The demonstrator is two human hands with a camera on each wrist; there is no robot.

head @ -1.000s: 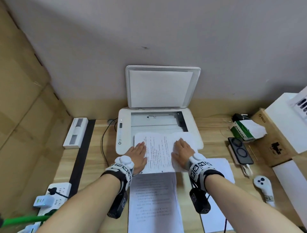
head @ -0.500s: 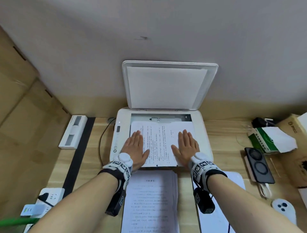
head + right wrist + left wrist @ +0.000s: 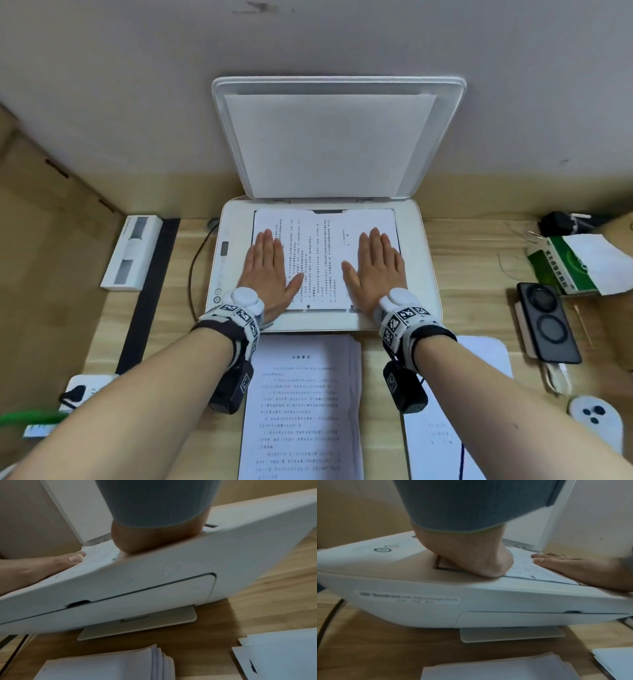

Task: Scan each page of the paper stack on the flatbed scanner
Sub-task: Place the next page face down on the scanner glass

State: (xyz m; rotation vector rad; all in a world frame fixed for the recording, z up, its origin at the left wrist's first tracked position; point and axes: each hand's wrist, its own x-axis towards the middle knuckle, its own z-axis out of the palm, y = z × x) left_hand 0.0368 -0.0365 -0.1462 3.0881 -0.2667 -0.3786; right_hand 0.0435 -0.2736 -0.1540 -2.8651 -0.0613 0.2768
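A white flatbed scanner [image 3: 423,274] stands at the back of the desk with its lid [image 3: 337,137] raised against the wall. One printed page [image 3: 322,260] lies flat on the glass. My left hand [image 3: 269,270] presses the page's left side with straight fingers. My right hand [image 3: 376,270] lies flat on its right side. The paper stack [image 3: 305,407] sits on the desk just in front of the scanner. In the left wrist view the heel of my left hand [image 3: 471,561] rests at the edge of the glass, and the stack [image 3: 496,669] shows below.
A single sheet [image 3: 479,359] lies right of the stack. At the right are a phone [image 3: 548,322], a green-and-white pack [image 3: 579,267] and a white remote [image 3: 596,419]. A white box [image 3: 132,253], a black strip [image 3: 150,291] and a power strip [image 3: 80,389] lie at the left.
Both hands have slid the page forward from the scanner's front edge fully onto the glass and have spread apart to its two sides.
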